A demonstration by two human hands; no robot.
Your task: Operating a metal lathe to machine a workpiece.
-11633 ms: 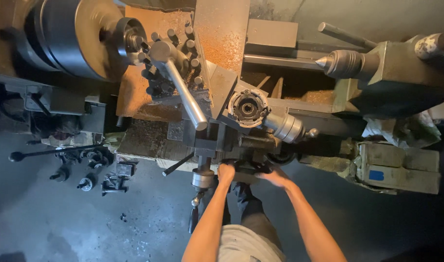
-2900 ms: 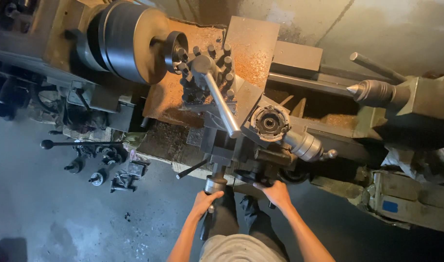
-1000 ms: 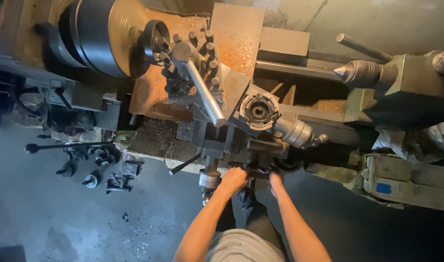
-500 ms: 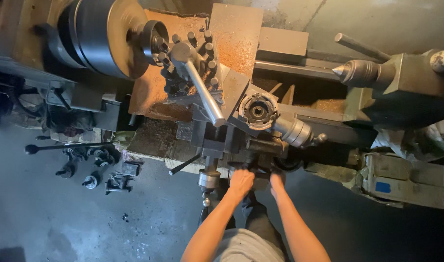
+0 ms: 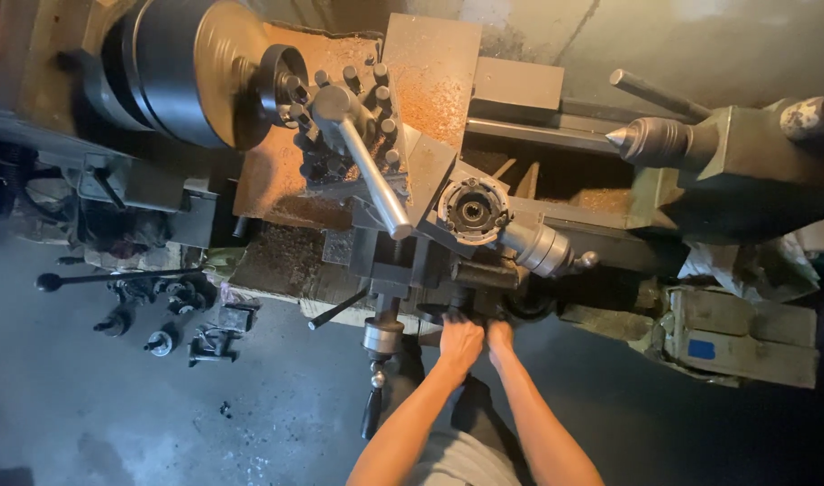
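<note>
Handwheel: we see a dark handwheel (image 5: 470,310) on the front of the lathe carriage (image 5: 403,261), directly below the round dial (image 5: 472,209); mostly hidden by our hands, only a dark rim shows.
Left hand: our left hand (image 5: 460,342) lies on the handwheel, fingers (image 5: 455,322) curled over its rim, gripping it.
Right hand: our right hand (image 5: 499,335) touches the left one, just right of it; its fingers reach into shadow at the wheel, and we cannot tell whether they close.
Carriage: grey steel, rust-brown plate on top; a bright steel lever (image 5: 369,171) slants across the tool post (image 5: 344,112), up and left of the dial; a small crank handle (image 5: 380,337) hangs just left of the handwheel.
Machine: a large dark chuck (image 5: 191,72) far left of the carriage; the pointed tailstock centre (image 5: 651,139) well to its right; brown swarf over the bed.
Floor: dark, stained concrete floor (image 5: 115,414) below the carriage; loose black tool parts (image 5: 169,319) lie to its left.
Packages: a pale, grimy box (image 5: 736,337) with a small blue square label sits right of the carriage, under the tailstock.
</note>
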